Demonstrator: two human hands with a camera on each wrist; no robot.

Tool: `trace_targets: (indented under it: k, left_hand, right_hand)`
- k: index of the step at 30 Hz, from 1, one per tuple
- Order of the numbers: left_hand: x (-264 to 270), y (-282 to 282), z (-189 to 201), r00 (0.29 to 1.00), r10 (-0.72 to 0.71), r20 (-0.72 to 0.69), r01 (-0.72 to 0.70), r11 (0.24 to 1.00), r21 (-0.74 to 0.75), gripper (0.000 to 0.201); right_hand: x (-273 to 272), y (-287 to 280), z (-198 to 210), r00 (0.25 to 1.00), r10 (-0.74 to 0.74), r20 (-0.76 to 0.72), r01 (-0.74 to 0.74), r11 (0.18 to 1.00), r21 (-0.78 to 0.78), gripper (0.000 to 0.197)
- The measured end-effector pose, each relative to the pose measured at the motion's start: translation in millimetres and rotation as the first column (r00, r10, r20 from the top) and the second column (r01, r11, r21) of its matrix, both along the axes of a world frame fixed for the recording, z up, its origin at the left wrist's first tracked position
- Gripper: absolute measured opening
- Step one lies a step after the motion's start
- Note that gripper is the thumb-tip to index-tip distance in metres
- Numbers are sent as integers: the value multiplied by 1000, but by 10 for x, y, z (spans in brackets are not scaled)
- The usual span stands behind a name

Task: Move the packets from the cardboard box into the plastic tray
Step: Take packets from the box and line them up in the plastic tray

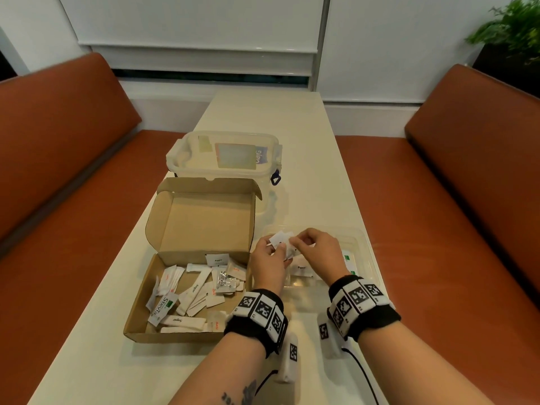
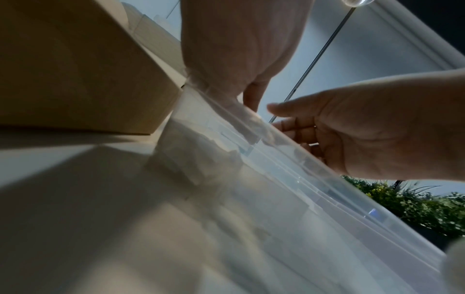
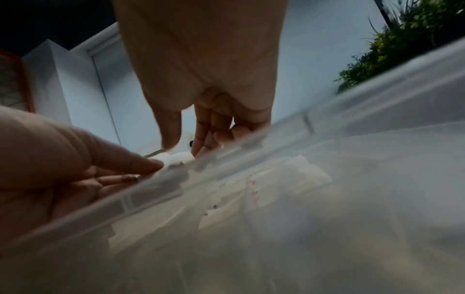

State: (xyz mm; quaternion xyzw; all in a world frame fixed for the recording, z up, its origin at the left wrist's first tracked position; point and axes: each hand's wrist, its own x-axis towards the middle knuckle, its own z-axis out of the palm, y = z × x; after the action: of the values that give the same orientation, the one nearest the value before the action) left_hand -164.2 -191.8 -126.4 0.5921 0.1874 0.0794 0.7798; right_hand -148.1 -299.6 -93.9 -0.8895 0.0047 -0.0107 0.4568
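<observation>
The open cardboard box (image 1: pixel 163 287) lies on the table's left half with several white sugar, salt, pepper and Stevia packets (image 1: pixel 193 290) in it. Right of it is the clear plastic tray (image 1: pixel 365 252), which holds a few packets (image 1: pixel 301 268). Both hands hover over the tray's left end. My left hand (image 1: pixel 279 251) holds a small bunch of white packets (image 1: pixel 279 238). My right hand (image 1: pixel 295 244) pinches one packet (image 3: pixel 176 157) of that bunch between thumb and fingers. In the wrist views the tray rim (image 2: pixel 289 147) (image 3: pixel 156 191) crosses in front of both hands and hides part of the fingers.
A clear lidded plastic container (image 1: pixel 225 159) stands right behind the cardboard box's raised lid (image 1: pixel 201 220). Orange bench seats (image 1: pixel 438 229) run along both long sides of the narrow cream table (image 1: pixel 277 118). A potted plant (image 1: pixel 514 27) is at the far right.
</observation>
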Motion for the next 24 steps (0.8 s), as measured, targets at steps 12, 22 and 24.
trace_targets:
  k: [12,22,24]
  left_hand:
    - [-9,-18,16,999,41,-22,-41,999,-12,12]
    - [-22,-13,53,999,38,-28,-39,999,-32,20]
    - [-26,-10,61,999,38,-27,-39,999,-27,21]
  right_hand:
    - [-7,-163,51,997,-15,-74,32,972,234,5]
    - [-81,-523,135,995,23,-94,-10,989,145,7]
    - [-101,-592,137,993,33,-111,-21,994,107,12]
